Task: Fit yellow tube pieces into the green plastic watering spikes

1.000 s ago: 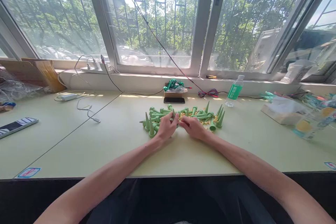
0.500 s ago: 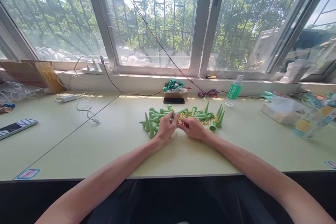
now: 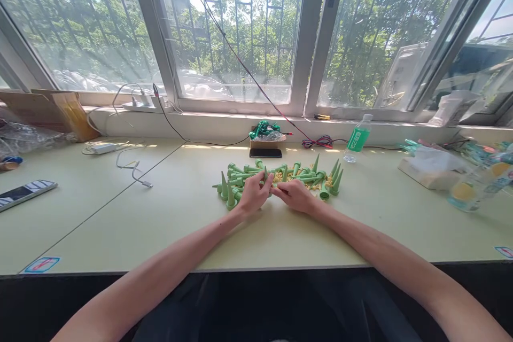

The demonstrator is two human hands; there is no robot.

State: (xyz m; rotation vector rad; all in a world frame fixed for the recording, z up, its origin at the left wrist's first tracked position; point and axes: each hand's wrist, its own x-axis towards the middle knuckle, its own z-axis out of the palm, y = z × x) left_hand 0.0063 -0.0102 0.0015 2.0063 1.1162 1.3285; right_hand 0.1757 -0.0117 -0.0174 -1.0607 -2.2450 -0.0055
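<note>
Many green plastic spikes (image 3: 231, 195) lie or stand in a wide pile on the pale table (image 3: 224, 246), with small yellow pieces (image 3: 315, 191) among them. My left hand (image 3: 255, 192) is closed round a green spike (image 3: 265, 172), whose tip points up between thumb and fingers. Close beside it, my right hand (image 3: 294, 195) is pinched, its fingertips meeting the left hand's at the lower part of that spike. Whatever sits between the right fingertips is too small to make out.
Behind the pile are a black phone (image 3: 265, 153) and a small box with green items (image 3: 266, 136). A bottle (image 3: 358, 139) and a tissue box (image 3: 430, 165) stand right. Another phone (image 3: 28, 194) and a cable (image 3: 134, 171) lie left.
The hands have barely moved. My right fingertips have shifted slightly against the held spike, and the view has moved a little.
</note>
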